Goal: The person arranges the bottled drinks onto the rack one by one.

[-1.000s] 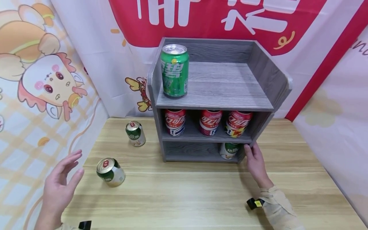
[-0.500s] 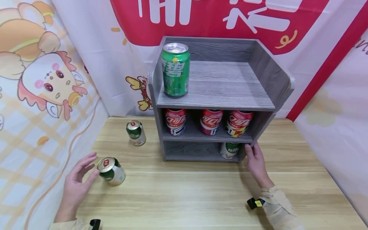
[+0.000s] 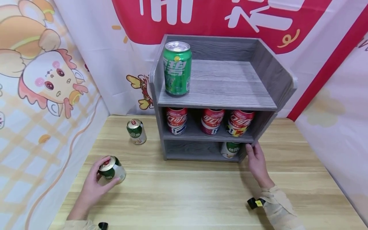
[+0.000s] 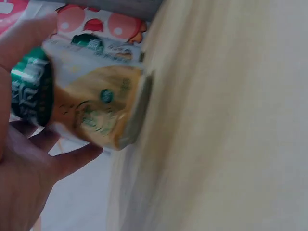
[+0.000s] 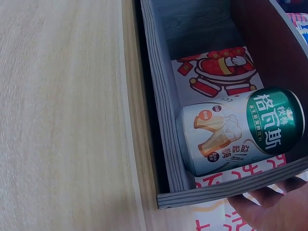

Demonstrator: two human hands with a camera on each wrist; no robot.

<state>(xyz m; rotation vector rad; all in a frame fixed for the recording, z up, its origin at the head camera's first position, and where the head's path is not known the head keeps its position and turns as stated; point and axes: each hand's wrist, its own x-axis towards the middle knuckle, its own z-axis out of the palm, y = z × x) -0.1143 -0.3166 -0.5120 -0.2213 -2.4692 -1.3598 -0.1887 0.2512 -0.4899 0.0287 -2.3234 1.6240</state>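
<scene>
My left hand (image 3: pixel 93 187) holds a green-and-white kvass can (image 4: pixel 91 98) by its sides at the left of the table, thumb in front and fingers on the far side. The can stands tilted in the left wrist view, its base close by the wood surface. At the grey shelf unit (image 3: pixel 221 139), my right hand (image 3: pixel 257 164) rests against the outer right side panel, with its fingers partly hidden behind that panel in the right wrist view. Another kvass can (image 5: pixel 240 132) stands inside the bottom compartment, close by that panel.
A third kvass can (image 3: pixel 136 131) stands on the table (image 3: pixel 184 198) left of the shelf unit. Three red cola cans (image 3: pixel 212 122) fill parts of the middle tier. On the top tier, a green soda can (image 3: pixel 177 68) stands at the left. Printed cloths hang behind and beside.
My left hand has moved right and closed around the nearer kvass can, which has stayed in its place. The right hand keeps its place at the shelf unit's side.
</scene>
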